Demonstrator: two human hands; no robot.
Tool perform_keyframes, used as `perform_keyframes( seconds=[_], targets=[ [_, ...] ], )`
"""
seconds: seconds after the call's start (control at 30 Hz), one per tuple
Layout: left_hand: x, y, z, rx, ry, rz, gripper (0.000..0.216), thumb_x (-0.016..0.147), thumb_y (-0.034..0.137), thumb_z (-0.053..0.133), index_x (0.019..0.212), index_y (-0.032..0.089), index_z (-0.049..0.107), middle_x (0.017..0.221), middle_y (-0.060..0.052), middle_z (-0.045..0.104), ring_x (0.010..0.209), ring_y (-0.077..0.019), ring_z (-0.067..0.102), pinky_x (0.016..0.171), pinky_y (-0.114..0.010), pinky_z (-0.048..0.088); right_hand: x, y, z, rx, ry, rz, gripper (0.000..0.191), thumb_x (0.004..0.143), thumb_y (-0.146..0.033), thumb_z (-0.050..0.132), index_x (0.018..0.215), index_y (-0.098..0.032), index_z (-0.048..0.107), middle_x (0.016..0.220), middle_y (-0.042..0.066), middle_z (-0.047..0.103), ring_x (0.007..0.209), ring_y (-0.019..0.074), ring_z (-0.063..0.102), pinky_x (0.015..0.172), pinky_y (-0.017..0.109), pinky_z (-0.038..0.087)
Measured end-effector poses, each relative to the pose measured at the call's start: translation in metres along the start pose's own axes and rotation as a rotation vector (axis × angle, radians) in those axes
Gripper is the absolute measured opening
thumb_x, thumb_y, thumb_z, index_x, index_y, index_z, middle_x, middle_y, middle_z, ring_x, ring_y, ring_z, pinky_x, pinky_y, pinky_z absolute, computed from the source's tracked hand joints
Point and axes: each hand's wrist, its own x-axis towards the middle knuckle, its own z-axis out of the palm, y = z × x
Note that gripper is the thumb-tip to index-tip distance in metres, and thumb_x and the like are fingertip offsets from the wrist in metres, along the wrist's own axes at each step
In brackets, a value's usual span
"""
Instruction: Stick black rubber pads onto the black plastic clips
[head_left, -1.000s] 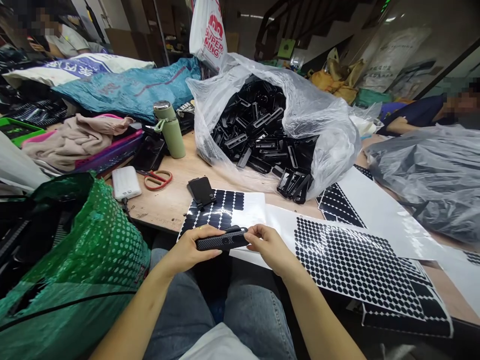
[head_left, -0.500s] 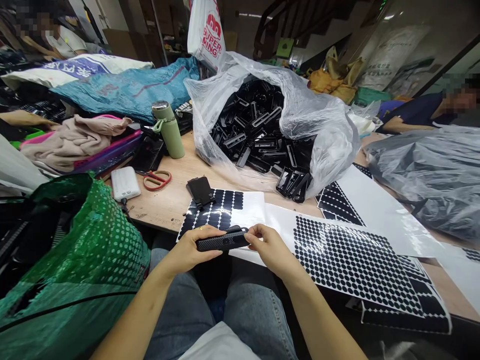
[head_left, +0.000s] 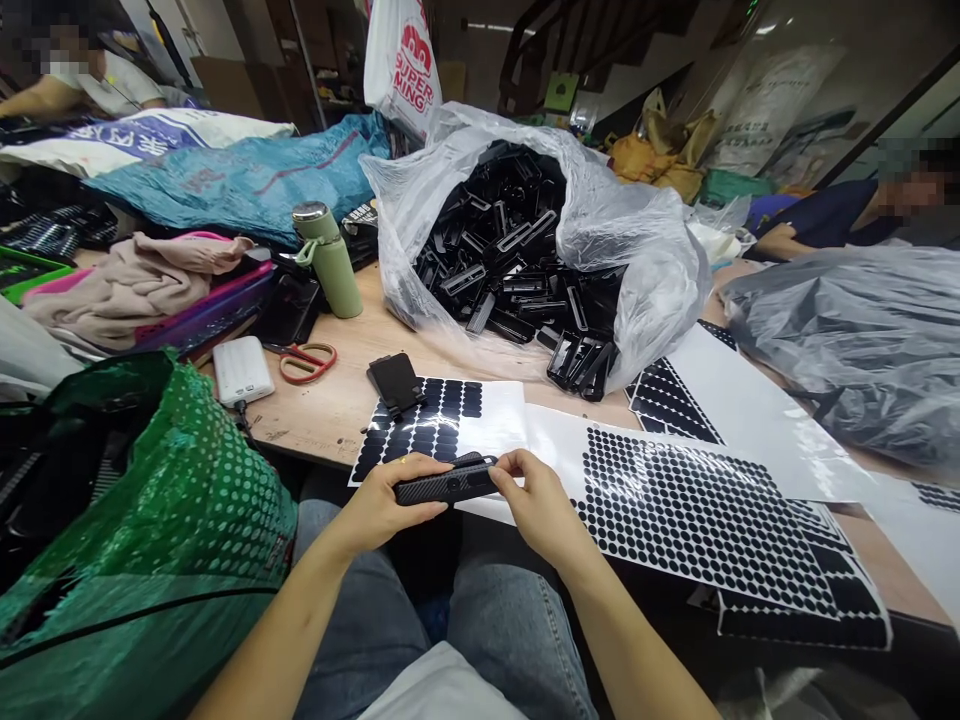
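Observation:
My left hand point(head_left: 379, 505) is closed around a long black textured plastic part point(head_left: 442, 485), held level over my lap at the table's near edge. My right hand point(head_left: 536, 505) pinches the part's right end with thumb and fingertips. Just beyond lie white sheets of black stickers: rounded squares point(head_left: 431, 420) on the left and round dots point(head_left: 675, 510) on the right. A small black clip part point(head_left: 395, 380) rests on the left sheet.
A clear plastic bag point(head_left: 637, 240) full of black plastic parts sits mid-table. A green bottle point(head_left: 328, 260), red scissors point(head_left: 307, 362) and a white power bank point(head_left: 241, 370) lie at left. A green bag point(head_left: 172, 500) stands by my left knee, a grey bag point(head_left: 847, 340) at right. Other people sit far left and right.
The view has drifted slightly; both hands keep the same hold on the black part with almost no movement.

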Motion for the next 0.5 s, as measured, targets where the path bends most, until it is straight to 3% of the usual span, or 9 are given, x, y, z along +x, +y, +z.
perform_keyframes(
  seconds=[0.07, 0.13, 0.23, 0.37, 0.5],
  targets=[
    [0.001, 0.0, 0.003, -0.07, -0.011, -0.048, 0.04, 0.069, 0.027, 0.069, 0.108, 0.024, 0.062, 0.099, -0.002, 0.057, 0.069, -0.0125, 0.059, 0.058, -0.024, 0.051, 0.001, 0.007, 0.002, 0.073, 0.062, -0.021, 0.013, 0.081, -0.034, 0.047, 0.081, -0.021, 0.047, 0.083, 0.002, 0.058, 0.078, 0.0175, 0.055, 0.069, 0.03, 0.042],
    [0.004, 0.0, 0.006, -0.121, -0.025, -0.085, 0.041, 0.069, 0.028, 0.069, 0.109, 0.022, 0.062, 0.1, -0.003, 0.056, 0.065, -0.0115, 0.06, 0.054, -0.024, 0.051, 0.002, 0.022, -0.004, 0.12, 0.138, -0.021, 0.02, 0.079, -0.035, 0.05, 0.093, -0.021, 0.044, 0.091, 0.003, 0.057, 0.074, 0.0162, 0.057, 0.066, 0.029, 0.043],
    [0.012, -0.003, 0.013, -0.172, -0.062, -0.13, 0.043, 0.069, 0.03, 0.069, 0.109, 0.02, 0.061, 0.105, -0.005, 0.057, 0.062, -0.0118, 0.061, 0.055, -0.026, 0.053, 0.003, 0.054, -0.029, -0.117, 0.204, 0.073, 0.016, 0.08, -0.031, 0.048, 0.092, -0.02, 0.046, 0.09, 0.005, 0.058, 0.07, 0.0167, 0.056, 0.067, 0.031, 0.043],
    [0.025, -0.003, 0.026, -0.176, -0.091, -0.149, 0.046, 0.067, 0.032, 0.07, 0.11, 0.018, 0.06, 0.111, -0.007, 0.057, 0.059, -0.0116, 0.062, 0.054, -0.026, 0.054, -0.005, 0.092, -0.066, -0.527, 0.117, 0.131, 0.006, 0.078, -0.019, 0.048, 0.073, -0.019, 0.05, 0.081, 0.006, 0.056, 0.075, 0.019, 0.054, 0.071, 0.031, 0.04],
    [0.034, 0.001, 0.036, -0.161, -0.118, -0.144, 0.047, 0.066, 0.032, 0.07, 0.11, 0.018, 0.061, 0.112, -0.007, 0.059, 0.058, -0.0104, 0.061, 0.054, -0.025, 0.054, -0.011, 0.103, -0.072, -0.569, 0.041, 0.081, 0.012, 0.081, -0.019, 0.045, 0.069, -0.019, 0.048, 0.081, 0.005, 0.054, 0.074, 0.0171, 0.053, 0.07, 0.029, 0.04]
  ],
)
